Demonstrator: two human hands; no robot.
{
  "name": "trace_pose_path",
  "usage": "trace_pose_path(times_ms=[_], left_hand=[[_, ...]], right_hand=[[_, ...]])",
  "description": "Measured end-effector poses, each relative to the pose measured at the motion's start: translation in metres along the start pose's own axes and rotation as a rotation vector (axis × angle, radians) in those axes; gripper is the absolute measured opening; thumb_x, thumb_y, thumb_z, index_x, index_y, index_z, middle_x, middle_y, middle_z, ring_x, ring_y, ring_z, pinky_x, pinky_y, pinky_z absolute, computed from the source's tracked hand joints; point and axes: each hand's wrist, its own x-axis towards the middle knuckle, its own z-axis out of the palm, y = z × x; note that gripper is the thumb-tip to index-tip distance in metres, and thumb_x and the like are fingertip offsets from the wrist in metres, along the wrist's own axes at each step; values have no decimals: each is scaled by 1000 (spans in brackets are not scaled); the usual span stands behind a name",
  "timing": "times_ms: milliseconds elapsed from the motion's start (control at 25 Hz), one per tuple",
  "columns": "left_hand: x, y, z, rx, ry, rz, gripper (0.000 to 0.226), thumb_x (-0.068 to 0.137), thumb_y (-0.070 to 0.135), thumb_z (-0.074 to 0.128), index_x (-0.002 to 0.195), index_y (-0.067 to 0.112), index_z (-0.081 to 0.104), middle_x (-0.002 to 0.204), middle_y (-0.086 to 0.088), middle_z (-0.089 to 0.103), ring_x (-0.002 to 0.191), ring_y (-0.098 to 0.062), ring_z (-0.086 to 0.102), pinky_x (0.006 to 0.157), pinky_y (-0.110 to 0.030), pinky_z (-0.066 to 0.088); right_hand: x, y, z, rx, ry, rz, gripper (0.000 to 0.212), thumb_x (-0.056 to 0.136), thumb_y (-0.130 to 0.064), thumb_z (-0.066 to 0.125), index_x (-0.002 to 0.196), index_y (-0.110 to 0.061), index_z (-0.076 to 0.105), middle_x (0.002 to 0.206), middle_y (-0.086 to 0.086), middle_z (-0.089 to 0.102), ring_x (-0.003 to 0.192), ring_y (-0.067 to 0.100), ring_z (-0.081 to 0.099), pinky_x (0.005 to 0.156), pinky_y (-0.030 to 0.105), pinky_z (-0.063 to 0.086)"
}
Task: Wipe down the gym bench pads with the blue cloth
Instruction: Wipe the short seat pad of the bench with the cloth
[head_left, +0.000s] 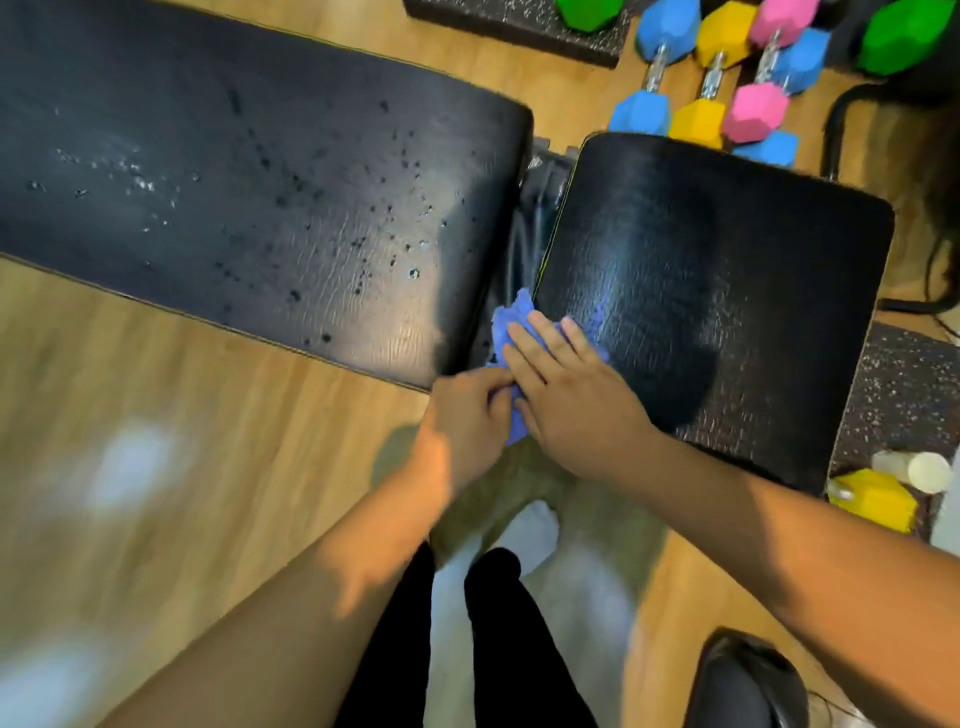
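The blue cloth (511, 325) lies crumpled at the near left corner of the seat pad (727, 270). Its long axis runs near to far along that pad's left edge, and its far tip points into the gap between the two pads. The left hand (467, 415) has its grip clamped on the cloth's near end, thumb and fingers pinching the fabric. The right hand (571, 395) lies flat on top of the cloth, fingers straight and apart, pressing it against the pad.

Across the gap the long back pad (260, 182) stretches away to the left, speckled with droplets (384, 228) near its right end. The seat pad shines with a wet streak. Beyond its far edge lie hex dumbbells (696, 119) in blue, yellow, pink and green. Off its near right corner sit a yellow dumbbell (878, 499) and a pale bottle (919, 470) on a speckled rubber mat (898, 389).

The floor (130, 415) is light wood planking, blurred at the near side. The person's black-clad legs (498, 649) show below the hands.
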Motion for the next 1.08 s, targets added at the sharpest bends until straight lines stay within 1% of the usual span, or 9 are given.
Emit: trace_pose_path(times_ms=[80,200,400,560,640,720,800,960,1080], left_hand=[[13,7,0,92,73,-44,10,79,11,54,81,5,62,81,-12,70,77,-33,65,72,-37,48],[15,9,6,123,107,-53,13,82,10,56,93,4,61,90,-12,72,84,-34,65,74,-37,46],[-13,13,28,304,104,233,27,74,11,48,95,7,65,92,-11,68,86,-31,61,81,-37,43],[-34,13,54,409,85,357,49,83,11,41,129,1,54,132,-17,57,126,-32,50,111,-35,29],[-37,10,59,557,27,454,50,89,10,47,138,-1,42,144,-19,45,137,-33,37,117,-38,19],[-32,18,70,812,-45,601,54,94,20,44,143,0,34,148,-15,40,141,-28,32,119,-37,15],[-23,40,86,1017,-91,713,59,93,33,44,142,2,36,146,-10,45,138,-21,37,118,-34,21],[-17,79,126,1105,-184,836,57,78,35,68,124,1,60,125,-14,64,119,-20,59,108,-33,38],[-20,105,156,1128,-149,920,54,84,30,58,128,0,55,130,-14,60,124,-19,55,109,-33,38]], right_hand=[[0,-3,-3,14,16,54,56,89,-33,38,136,-4,48,146,15,43,138,35,34,115,51,24],[-5,-13,-2,101,18,182,57,92,-29,40,143,-3,38,153,15,30,144,34,21,119,49,13],[-35,-30,15,82,209,386,55,89,-26,52,138,-2,44,149,16,38,141,34,30,116,49,22],[-63,-33,29,52,262,478,56,88,-18,52,139,-1,40,148,18,39,139,36,32,115,50,24],[-78,-25,33,31,292,477,54,87,-20,42,138,-1,43,146,18,43,137,36,36,113,50,28],[-101,-11,38,21,303,500,52,87,-20,44,135,0,47,142,19,47,134,37,40,111,52,31],[-126,6,45,2,293,542,53,86,-20,58,133,2,48,142,20,47,134,37,40,111,51,29],[-172,37,52,-10,230,602,64,81,-23,68,135,1,46,145,19,44,136,35,37,111,53,27],[-201,57,50,16,164,670,70,80,-30,67,139,-1,42,148,16,39,140,31,32,112,58,23]])
